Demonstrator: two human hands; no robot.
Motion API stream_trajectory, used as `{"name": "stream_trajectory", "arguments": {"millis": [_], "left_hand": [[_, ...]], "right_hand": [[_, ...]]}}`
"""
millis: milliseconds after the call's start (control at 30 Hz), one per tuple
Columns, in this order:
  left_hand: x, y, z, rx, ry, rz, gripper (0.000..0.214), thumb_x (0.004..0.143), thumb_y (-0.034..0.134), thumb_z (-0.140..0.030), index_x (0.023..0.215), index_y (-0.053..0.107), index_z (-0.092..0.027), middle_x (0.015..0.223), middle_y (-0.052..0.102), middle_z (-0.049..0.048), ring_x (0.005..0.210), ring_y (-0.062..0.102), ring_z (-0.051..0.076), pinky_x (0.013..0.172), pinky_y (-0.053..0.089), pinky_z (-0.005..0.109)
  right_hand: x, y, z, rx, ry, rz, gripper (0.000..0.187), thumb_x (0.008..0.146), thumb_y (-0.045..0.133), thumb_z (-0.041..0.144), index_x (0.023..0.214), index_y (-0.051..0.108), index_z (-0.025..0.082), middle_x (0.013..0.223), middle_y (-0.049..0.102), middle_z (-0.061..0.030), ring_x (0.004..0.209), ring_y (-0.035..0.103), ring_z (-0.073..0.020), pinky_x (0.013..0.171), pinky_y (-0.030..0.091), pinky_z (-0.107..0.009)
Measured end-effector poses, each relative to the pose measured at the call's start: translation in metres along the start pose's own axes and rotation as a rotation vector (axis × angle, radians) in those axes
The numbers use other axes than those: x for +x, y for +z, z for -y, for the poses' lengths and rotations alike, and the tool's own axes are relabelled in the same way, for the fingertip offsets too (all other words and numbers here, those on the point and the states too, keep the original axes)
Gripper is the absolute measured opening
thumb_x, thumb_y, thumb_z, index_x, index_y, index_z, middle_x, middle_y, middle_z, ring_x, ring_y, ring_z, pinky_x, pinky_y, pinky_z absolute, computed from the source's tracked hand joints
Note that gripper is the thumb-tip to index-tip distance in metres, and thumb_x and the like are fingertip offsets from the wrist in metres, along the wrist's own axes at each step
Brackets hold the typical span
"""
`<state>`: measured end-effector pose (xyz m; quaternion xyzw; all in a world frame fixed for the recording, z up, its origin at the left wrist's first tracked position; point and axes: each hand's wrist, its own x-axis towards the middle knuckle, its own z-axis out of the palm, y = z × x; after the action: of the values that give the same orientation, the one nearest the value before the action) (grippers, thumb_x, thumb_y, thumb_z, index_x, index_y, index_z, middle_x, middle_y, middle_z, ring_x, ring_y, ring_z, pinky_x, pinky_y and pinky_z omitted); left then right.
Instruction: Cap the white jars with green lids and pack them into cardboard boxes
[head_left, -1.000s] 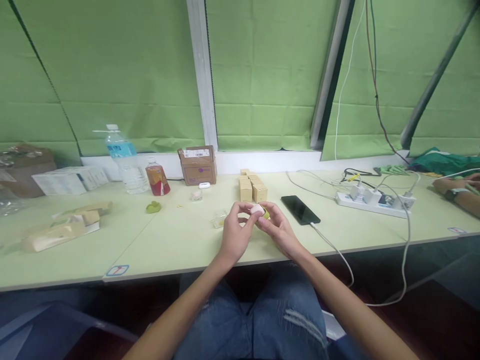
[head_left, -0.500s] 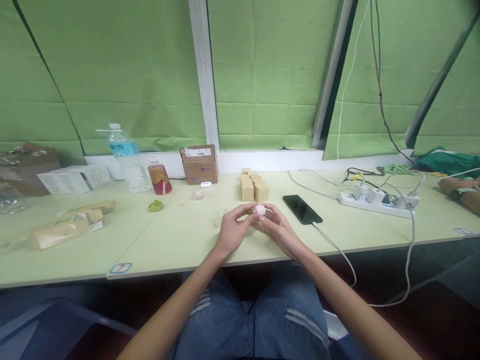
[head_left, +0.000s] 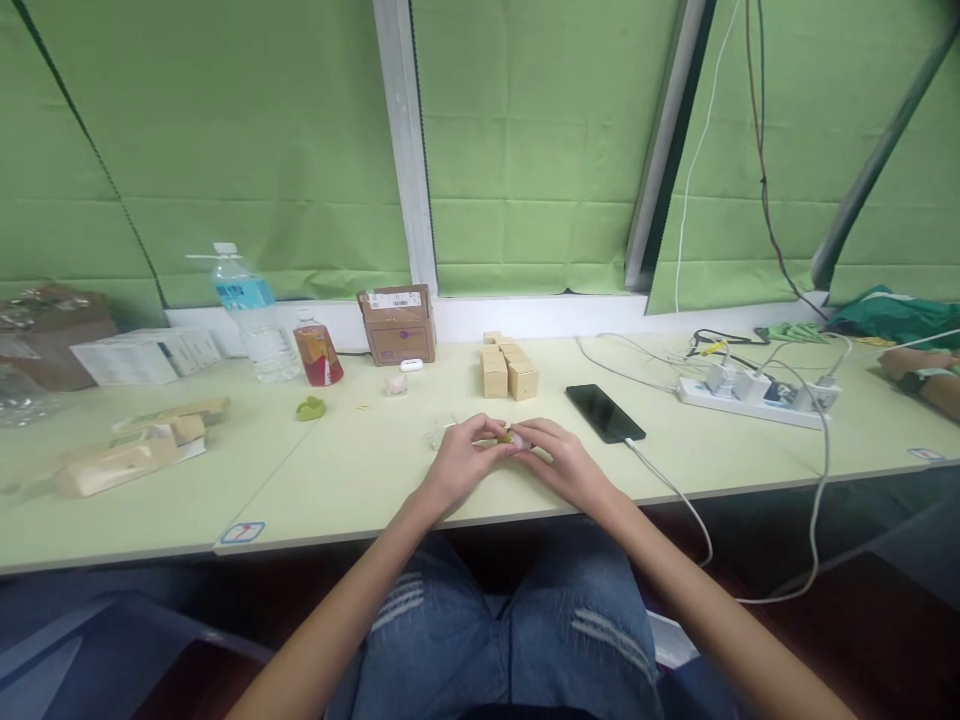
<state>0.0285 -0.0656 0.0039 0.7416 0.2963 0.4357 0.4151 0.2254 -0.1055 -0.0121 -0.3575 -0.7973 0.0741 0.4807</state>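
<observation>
Between my two hands, just above the table's front part, is a small pale pink and olive-green object [head_left: 517, 440]; most of it is covered by fingers and its kind cannot be made out. My left hand [head_left: 466, 460] pinches its green side with thumb and fingertips. On the other side my right hand [head_left: 561, 459] grips the pale part, fingers curled over it. A clear plastic piece [head_left: 441, 432] lies just left of my left hand. Behind the hands stand several small tan boxes [head_left: 508, 370]. Farther left on the table lies a green curved piece [head_left: 310, 408].
Right of my hands lies a phone [head_left: 604, 413] on a charging cable, with a white power strip [head_left: 752, 403] beyond. At the back left are a water bottle [head_left: 255, 320], a drink bottle [head_left: 318, 350] and a cardboard box [head_left: 397, 325]. Another person's arm [head_left: 922, 375] rests far right.
My right fingers have closed over the pale part, which showed more openly before. Both hands have drawn slightly lower and flatter around the object.
</observation>
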Motion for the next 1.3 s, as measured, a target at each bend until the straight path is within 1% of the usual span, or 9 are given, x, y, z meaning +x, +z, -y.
{"name": "stream_trajectory", "arguments": {"millis": [67, 233, 367, 500, 667, 800, 933, 1100, 1300], "left_hand": [[-0.0009, 0.0011, 0.0020, -0.011, 0.000, 0.010, 0.023, 0.081, 0.076, -0.038, 0.086, 0.069, -0.016, 0.101, 0.077, 0.0101, 0.098, 0.073, 0.023, 0.095, 0.058, 0.042], [-0.0029, 0.0012, 0.0014, -0.014, 0.021, 0.028, 0.031, 0.083, 0.075, -0.039, 0.105, 0.074, -0.018, 0.106, 0.078, 0.0094, 0.100, 0.074, 0.024, 0.095, 0.058, 0.041], [-0.0034, -0.0003, -0.0037, 0.068, 0.018, 0.089, 0.028, 0.090, 0.065, -0.041, 0.095, 0.080, -0.017, 0.097, 0.080, 0.0073, 0.094, 0.073, 0.025, 0.090, 0.058, 0.038], [-0.0035, -0.0001, -0.0068, 0.105, 0.012, 0.098, 0.030, 0.093, 0.060, -0.039, 0.093, 0.080, -0.017, 0.090, 0.080, 0.0058, 0.087, 0.072, 0.024, 0.083, 0.057, 0.035], [-0.0047, 0.0031, -0.0070, 0.234, 0.130, 0.062, 0.029, 0.093, 0.056, -0.035, 0.098, 0.080, -0.019, 0.096, 0.080, 0.0059, 0.087, 0.071, 0.024, 0.083, 0.055, 0.034], [-0.0051, 0.0037, -0.0061, 0.285, 0.154, 0.059, 0.029, 0.094, 0.055, -0.034, 0.095, 0.080, -0.019, 0.090, 0.079, 0.0049, 0.084, 0.070, 0.022, 0.082, 0.054, 0.032], [-0.0042, 0.0001, -0.0042, 0.282, 0.135, 0.086, 0.028, 0.093, 0.055, -0.033, 0.089, 0.079, -0.018, 0.084, 0.078, 0.0032, 0.079, 0.068, 0.020, 0.076, 0.053, 0.029], [-0.0027, -0.0028, -0.0005, 0.226, 0.069, 0.118, 0.025, 0.091, 0.056, -0.030, 0.090, 0.078, -0.017, 0.087, 0.078, 0.0032, 0.079, 0.068, 0.019, 0.074, 0.051, 0.027], [-0.0024, 0.0002, -0.0014, 0.228, 0.027, 0.078, 0.023, 0.088, 0.057, -0.027, 0.084, 0.077, -0.015, 0.079, 0.075, 0.0011, 0.073, 0.065, 0.017, 0.070, 0.048, 0.026]], "right_hand": [[-0.0006, 0.0023, -0.0014, -0.040, -0.008, -0.027, 0.026, 0.099, 0.061, 0.035, 0.122, 0.072, 0.028, 0.112, 0.072, -0.0123, 0.103, 0.068, -0.0283, 0.092, 0.058, -0.048], [-0.0024, 0.0049, -0.0033, -0.112, -0.043, -0.031, 0.032, 0.101, 0.057, 0.032, 0.132, 0.066, 0.029, 0.114, 0.069, -0.0122, 0.104, 0.067, -0.0280, 0.090, 0.057, -0.047], [-0.0021, 0.0047, -0.0012, -0.135, -0.046, 0.001, 0.039, 0.101, 0.055, 0.029, 0.139, 0.060, 0.028, 0.119, 0.066, -0.0134, 0.110, 0.063, -0.0285, 0.095, 0.056, -0.048], [-0.0007, 0.0045, 0.0004, -0.115, -0.043, 0.001, 0.040, 0.101, 0.055, 0.028, 0.140, 0.059, 0.026, 0.117, 0.067, -0.0143, 0.109, 0.063, -0.0286, 0.094, 0.055, -0.049], [-0.0003, 0.0030, -0.0002, -0.050, 0.020, -0.082, 0.030, 0.098, 0.063, 0.037, 0.126, 0.069, 0.026, 0.106, 0.071, -0.0113, 0.098, 0.066, -0.0269, 0.089, 0.056, -0.047], [-0.0003, 0.0045, -0.0011, -0.036, -0.004, -0.079, 0.027, 0.099, 0.061, 0.038, 0.118, 0.074, 0.026, 0.107, 0.073, -0.0120, 0.100, 0.066, -0.0275, 0.089, 0.055, -0.047], [0.0000, 0.0076, -0.0009, -0.078, -0.032, -0.057, 0.030, 0.101, 0.057, 0.037, 0.124, 0.073, 0.027, 0.103, 0.071, -0.0115, 0.096, 0.064, -0.0267, 0.085, 0.055, -0.046], [-0.0003, 0.0092, -0.0008, -0.122, -0.076, -0.022, 0.035, 0.102, 0.053, 0.032, 0.133, 0.067, 0.025, 0.103, 0.067, -0.0122, 0.096, 0.061, -0.0263, 0.084, 0.054, -0.044], [-0.0004, 0.0098, -0.0023, -0.159, -0.095, -0.004, 0.035, 0.102, 0.052, 0.029, 0.134, 0.066, 0.025, 0.101, 0.063, -0.0111, 0.094, 0.058, -0.0256, 0.083, 0.053, -0.043]]}}
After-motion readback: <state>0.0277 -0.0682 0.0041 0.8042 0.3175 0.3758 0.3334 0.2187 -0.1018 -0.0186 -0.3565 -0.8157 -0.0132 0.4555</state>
